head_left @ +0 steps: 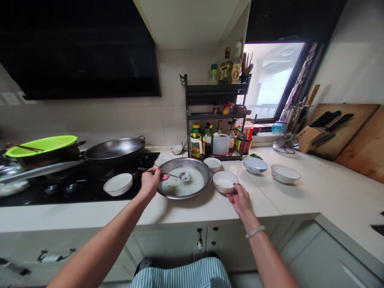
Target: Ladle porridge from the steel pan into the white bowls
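My left hand (151, 182) is closed around the dark handle of a small ladle (185, 177). The ladle's bowl is over the pale, milky liquid in a wide steel basin (207, 188); whether it dips in is hard to tell. To the basin's right, my right hand (240, 199) grips a white bowl (220, 188) by its near right side, thumb at the rim and fingers low against the wall. A little pale liquid with greenish bits shows in that bowl. Behind it stands another white bowl (213, 168) with pale contents, and one more (163, 159) is partly hidden behind the basin.
A white bowl (118, 189) and a wok (115, 150) sit on the black hob (90, 192). A green colander (45, 145) rests far left. Two bowls, patterned (255, 170) and white (285, 178), stand right. Behind are a condiment rack (216, 117) and knife block (312, 138).
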Available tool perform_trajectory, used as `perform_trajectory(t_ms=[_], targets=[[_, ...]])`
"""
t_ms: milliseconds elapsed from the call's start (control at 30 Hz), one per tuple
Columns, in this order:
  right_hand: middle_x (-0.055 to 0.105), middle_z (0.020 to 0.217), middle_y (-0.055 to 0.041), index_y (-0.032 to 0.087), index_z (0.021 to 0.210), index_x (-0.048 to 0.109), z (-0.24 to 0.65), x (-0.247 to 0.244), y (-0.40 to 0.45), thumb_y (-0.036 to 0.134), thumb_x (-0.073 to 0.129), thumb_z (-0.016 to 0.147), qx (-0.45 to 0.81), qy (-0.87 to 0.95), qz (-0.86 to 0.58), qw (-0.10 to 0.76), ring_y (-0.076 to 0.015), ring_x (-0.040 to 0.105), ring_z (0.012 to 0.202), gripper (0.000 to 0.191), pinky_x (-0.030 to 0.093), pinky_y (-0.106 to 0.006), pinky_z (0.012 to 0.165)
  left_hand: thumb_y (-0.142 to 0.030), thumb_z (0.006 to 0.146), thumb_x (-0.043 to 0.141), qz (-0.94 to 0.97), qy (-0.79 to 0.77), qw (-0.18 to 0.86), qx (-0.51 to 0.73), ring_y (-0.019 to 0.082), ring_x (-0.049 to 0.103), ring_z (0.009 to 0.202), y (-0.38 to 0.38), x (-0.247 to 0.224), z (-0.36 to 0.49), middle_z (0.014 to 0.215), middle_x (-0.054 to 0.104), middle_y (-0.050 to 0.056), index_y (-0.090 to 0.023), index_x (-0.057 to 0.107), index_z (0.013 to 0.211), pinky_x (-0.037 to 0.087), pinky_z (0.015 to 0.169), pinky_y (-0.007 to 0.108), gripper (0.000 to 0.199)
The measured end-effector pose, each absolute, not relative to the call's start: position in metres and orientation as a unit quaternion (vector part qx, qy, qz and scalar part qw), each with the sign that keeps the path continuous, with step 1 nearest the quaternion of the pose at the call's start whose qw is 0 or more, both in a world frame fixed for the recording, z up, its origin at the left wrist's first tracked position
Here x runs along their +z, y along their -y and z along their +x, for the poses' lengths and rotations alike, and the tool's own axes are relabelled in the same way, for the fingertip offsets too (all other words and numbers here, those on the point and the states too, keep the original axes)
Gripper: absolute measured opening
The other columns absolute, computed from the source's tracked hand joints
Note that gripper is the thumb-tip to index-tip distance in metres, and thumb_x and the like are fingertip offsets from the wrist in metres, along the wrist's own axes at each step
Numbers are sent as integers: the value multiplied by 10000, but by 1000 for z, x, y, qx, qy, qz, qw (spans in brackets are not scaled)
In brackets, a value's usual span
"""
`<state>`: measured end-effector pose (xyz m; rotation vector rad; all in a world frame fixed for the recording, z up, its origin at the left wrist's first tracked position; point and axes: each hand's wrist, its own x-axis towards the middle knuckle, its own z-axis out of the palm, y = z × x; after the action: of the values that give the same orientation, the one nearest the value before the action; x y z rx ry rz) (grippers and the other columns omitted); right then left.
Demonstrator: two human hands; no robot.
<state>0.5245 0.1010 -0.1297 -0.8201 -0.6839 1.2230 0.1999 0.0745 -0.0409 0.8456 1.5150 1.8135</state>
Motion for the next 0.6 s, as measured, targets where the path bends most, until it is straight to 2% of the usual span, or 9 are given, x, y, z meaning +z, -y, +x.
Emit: perform_trajectory(t_ms=[600], targets=[[617,612,7,207,848,524,524,-128,-99,377,762,622,557,309,-371,676,-112,528,408,369,312,-175,339,-42,820,554,294,-557,350,693,186,695,486,-72,-21,219,503,661,34,-171,544,686,577,562,249,187]])
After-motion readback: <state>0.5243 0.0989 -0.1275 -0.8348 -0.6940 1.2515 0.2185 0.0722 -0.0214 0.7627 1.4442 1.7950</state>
